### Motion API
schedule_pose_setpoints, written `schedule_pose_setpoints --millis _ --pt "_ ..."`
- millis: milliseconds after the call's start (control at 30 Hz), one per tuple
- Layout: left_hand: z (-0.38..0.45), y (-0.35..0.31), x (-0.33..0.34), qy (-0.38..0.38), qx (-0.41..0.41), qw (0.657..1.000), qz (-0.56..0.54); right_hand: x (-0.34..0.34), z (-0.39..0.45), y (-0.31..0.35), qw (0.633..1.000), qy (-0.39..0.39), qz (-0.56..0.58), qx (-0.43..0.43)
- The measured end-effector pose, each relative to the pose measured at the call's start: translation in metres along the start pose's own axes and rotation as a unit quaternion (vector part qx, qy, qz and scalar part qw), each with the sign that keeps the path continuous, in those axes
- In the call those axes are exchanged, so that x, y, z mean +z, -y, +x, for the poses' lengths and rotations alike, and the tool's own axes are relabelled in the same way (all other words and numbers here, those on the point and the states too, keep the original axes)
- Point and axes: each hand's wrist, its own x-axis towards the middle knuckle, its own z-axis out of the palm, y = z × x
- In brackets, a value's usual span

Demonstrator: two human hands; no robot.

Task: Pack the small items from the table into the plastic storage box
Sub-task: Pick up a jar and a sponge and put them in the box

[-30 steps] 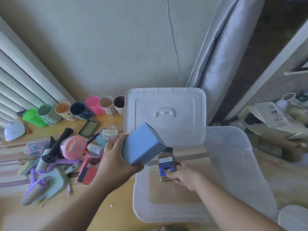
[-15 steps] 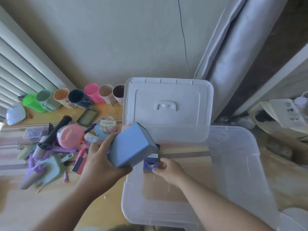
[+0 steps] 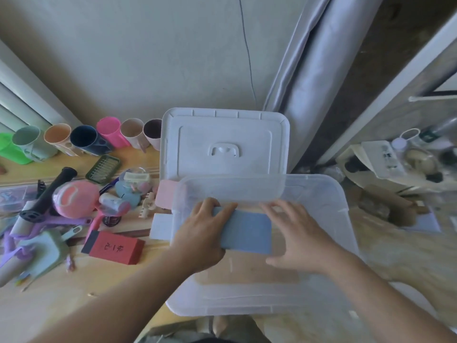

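Note:
The clear plastic storage box (image 3: pixel 336 219) stands open before me, its white lid (image 3: pixel 225 142) leaning up behind it. A light blue box (image 3: pixel 247 232) lies flat inside, near the box's back left corner. My left hand (image 3: pixel 202 233) grips its left end. My right hand (image 3: pixel 296 233) rests against its right end with the fingers spread. The small blue-labelled bottle that my right hand held is hidden from view. On the table to the left lie a red box (image 3: pixel 116 247), a pink round case (image 3: pixel 74 198) and several other small items.
A row of coloured cups (image 3: pixel 84 139) lines the wall at the back left. A pink sponge (image 3: pixel 165 196) and a white block (image 3: pixel 160 226) lie against the storage box's left wall. A grey curtain (image 3: pixel 316 82) hangs behind. Cluttered shelves (image 3: pixel 395 164) stand to the right.
My left hand has carried the blue box rightward and down into the storage box, laying it flat. My right hand let go of the small bottle and moved to the blue box's right end.

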Motion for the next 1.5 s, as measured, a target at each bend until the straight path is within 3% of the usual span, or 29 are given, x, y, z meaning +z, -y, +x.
schedule_pose_setpoints --millis 200,400,533,633,767,1100,1200,1267,1367,1433,1500 --pt "-0.002 -0.01 0.048 0.082 -0.004 0.996 -0.042 0.053 0.007 0.018 0.998 0.041 0.0 0.049" --pt "-0.031 0.013 0.036 -0.006 0.012 0.998 -0.056 0.085 0.017 -0.001 0.975 -0.009 0.057 0.216" --pt "-0.058 0.042 0.02 -0.061 0.041 0.995 0.062 0.099 0.039 0.005 0.968 -0.018 -0.022 0.25" --pt "-0.079 0.067 0.019 -0.073 -0.052 0.995 0.053 0.107 0.057 0.012 0.972 0.016 -0.06 0.229" --pt "-0.108 0.106 0.014 -0.113 -0.161 0.981 -0.002 0.116 0.066 0.017 0.962 0.034 -0.041 0.268" --pt "-0.174 0.219 0.041 0.001 -0.363 0.932 0.017 0.119 0.082 0.063 0.951 0.087 0.041 0.295" --pt "-0.171 0.252 0.038 -0.019 -0.377 0.926 0.006 0.099 0.08 0.071 0.965 0.047 0.006 0.256" --pt "-0.167 0.281 0.03 -0.048 -0.375 0.926 -0.006 0.088 0.088 0.08 0.984 -0.059 -0.023 0.168" --pt "-0.157 0.33 0.007 -0.059 -0.394 0.917 0.003 0.075 0.112 0.117 0.972 -0.229 -0.042 0.026" --pt "-0.147 0.362 -0.011 -0.065 -0.406 0.912 0.002 0.068 0.135 0.165 0.96 -0.277 -0.027 -0.043" --pt "-0.138 0.39 -0.025 -0.076 -0.387 0.919 0.007 0.074 0.161 0.22 0.957 -0.274 -0.013 -0.095"
